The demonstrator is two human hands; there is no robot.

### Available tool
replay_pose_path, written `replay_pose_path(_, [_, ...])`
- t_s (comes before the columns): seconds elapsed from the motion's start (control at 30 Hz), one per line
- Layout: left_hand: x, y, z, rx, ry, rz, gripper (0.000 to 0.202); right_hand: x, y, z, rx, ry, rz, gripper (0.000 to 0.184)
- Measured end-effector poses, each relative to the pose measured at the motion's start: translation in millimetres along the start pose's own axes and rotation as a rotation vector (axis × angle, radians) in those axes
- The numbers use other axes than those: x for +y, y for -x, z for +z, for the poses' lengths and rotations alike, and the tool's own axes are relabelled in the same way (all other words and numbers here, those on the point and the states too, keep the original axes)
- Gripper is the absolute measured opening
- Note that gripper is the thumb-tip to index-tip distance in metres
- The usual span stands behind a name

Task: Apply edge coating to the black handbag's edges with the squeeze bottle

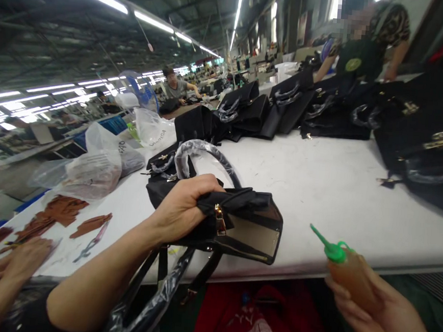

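Observation:
My left hand (pixel 183 206) is wrapped round the top of a black handbag (pixel 196 238), tilted on its side above the table's front edge. The bag's open end faces right, showing a beige lining and a gold zipper pull (pixel 219 220). Its plastic-wrapped handles (pixel 211 152) loop above and below. In my right hand (pixel 372 300) is a glue bottle (pixel 354 281) of amber liquid with a green nozzle (pixel 321 238) pointing up and left, apart from the bag.
Black handbags (pixel 245 106) line the far side of the white table (pixel 312 183), with more at right (pixel 431 131). Brown pieces (pixel 64 210), scissors (pixel 92 243) and a co-worker's hands (pixel 26 258) are at left. Another person (pixel 361 49) stands across the table.

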State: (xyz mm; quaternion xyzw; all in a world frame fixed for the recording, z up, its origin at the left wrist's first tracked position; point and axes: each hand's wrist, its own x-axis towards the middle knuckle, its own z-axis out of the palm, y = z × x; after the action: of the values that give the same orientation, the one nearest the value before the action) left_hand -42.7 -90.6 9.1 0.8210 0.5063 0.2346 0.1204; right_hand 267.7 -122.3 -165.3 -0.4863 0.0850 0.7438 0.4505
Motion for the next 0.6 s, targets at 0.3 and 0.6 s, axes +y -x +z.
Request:
replay_pose_path(0.3, [-9, -3, -24.1, -0.090, -0.001, 0.059, 0.022, -30, -4, 13, 0.044, -0.183, -0.020, 0.026])
replay_pose_path(0.6, [-5, 1, -14.3, -0.132, 0.056, 0.109, 0.014, -37, -39, 12, -0.159, -0.232, -0.095, 0.016])
